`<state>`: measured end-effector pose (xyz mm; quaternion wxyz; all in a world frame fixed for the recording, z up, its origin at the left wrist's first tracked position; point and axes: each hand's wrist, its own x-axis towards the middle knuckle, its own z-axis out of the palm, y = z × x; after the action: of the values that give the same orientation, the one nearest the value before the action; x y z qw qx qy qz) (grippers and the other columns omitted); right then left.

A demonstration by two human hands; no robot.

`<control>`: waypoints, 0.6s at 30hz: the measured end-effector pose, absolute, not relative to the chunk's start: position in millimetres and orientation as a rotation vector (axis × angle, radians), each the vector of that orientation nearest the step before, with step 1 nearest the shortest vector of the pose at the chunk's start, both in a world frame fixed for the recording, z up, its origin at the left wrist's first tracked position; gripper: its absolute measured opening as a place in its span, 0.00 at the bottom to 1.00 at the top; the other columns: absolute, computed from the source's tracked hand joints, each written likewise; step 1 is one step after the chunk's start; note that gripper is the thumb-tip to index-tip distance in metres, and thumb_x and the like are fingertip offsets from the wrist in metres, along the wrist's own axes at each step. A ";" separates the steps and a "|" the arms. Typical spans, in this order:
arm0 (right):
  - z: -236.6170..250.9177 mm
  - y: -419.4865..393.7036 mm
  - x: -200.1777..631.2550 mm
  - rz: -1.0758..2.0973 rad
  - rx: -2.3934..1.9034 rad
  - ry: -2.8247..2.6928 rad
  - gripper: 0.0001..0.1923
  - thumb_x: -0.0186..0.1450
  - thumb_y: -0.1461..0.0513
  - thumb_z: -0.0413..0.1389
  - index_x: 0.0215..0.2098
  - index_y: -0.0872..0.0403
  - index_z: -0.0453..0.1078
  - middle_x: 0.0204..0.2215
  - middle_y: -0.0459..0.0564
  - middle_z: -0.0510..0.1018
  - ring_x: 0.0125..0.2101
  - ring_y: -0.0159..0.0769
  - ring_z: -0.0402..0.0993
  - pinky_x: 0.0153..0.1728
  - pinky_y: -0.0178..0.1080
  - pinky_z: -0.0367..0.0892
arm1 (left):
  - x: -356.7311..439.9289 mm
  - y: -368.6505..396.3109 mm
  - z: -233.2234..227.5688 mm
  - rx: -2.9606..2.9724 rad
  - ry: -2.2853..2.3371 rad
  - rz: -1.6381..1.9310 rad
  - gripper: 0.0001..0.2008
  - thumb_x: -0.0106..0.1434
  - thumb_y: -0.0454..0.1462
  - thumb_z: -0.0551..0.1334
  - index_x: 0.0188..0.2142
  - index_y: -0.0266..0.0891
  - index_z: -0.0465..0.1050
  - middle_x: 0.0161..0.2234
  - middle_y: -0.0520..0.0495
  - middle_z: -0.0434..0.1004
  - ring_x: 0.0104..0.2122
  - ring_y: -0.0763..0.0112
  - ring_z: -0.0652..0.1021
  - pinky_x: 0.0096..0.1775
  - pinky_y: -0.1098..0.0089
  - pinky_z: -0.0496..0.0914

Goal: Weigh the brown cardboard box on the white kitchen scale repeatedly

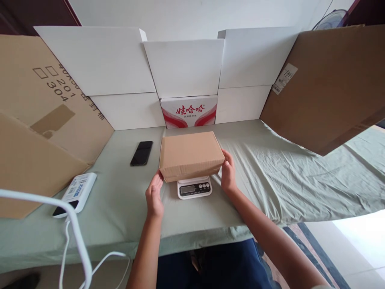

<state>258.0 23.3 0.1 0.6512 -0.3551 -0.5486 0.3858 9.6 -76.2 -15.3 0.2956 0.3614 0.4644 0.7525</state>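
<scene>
"Progress?"

"Left hand [155, 195] and right hand [228, 173], partly curled, either side of a scale [195, 189], clasp a box [192, 154] over it."

"Finished?"

"Apparently not: box positioned, release not yet made; scale contact unclear. Phone [142, 153] lies left, cartons [184, 68] behind."

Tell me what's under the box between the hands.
A scale: its display and buttons show on the near side. The box hides the rest, so whether the two touch can't be seen.
</scene>
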 end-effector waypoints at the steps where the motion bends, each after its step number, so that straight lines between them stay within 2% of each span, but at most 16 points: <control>1: 0.9 22.4 258.0 0.878 -0.803 -1.245 0.24 0.70 0.44 0.47 0.59 0.41 0.67 0.59 0.50 0.72 0.59 0.48 0.68 0.61 0.55 0.62 | 10.0 -76.3 -14.9 0.966 1.239 1.992 0.37 0.60 0.62 0.59 0.56 0.36 0.77 0.57 0.31 0.76 0.61 0.46 0.73 0.63 0.49 0.63; 9: 9.5 14.2 255.0 0.931 -0.794 -1.245 0.25 0.71 0.45 0.48 0.63 0.41 0.66 0.63 0.48 0.69 0.64 0.47 0.62 0.65 0.53 0.57 | 9.6 -75.2 -18.5 0.949 1.242 1.959 0.39 0.59 0.63 0.59 0.55 0.35 0.77 0.57 0.29 0.76 0.61 0.43 0.72 0.62 0.46 0.62; 14: 15.1 13.8 255.0 0.970 -0.785 -1.202 0.24 0.72 0.46 0.48 0.62 0.42 0.66 0.63 0.49 0.71 0.64 0.49 0.64 0.65 0.54 0.59 | 9.8 -75.0 -18.8 0.962 1.208 1.967 0.36 0.59 0.61 0.60 0.54 0.36 0.78 0.55 0.30 0.78 0.60 0.44 0.73 0.61 0.45 0.64; 18: 23.6 16.3 256.3 0.973 -0.753 -1.214 0.23 0.72 0.47 0.48 0.63 0.40 0.65 0.63 0.48 0.70 0.65 0.49 0.64 0.64 0.55 0.61 | 5.2 -62.3 -0.5 0.991 1.172 1.991 0.34 0.60 0.60 0.60 0.53 0.37 0.78 0.55 0.30 0.77 0.59 0.44 0.74 0.59 0.46 0.66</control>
<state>256.3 16.3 23.6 0.6491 -0.3314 -0.5343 0.4282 5.2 -62.3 -0.5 0.3087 0.3750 0.4433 0.7534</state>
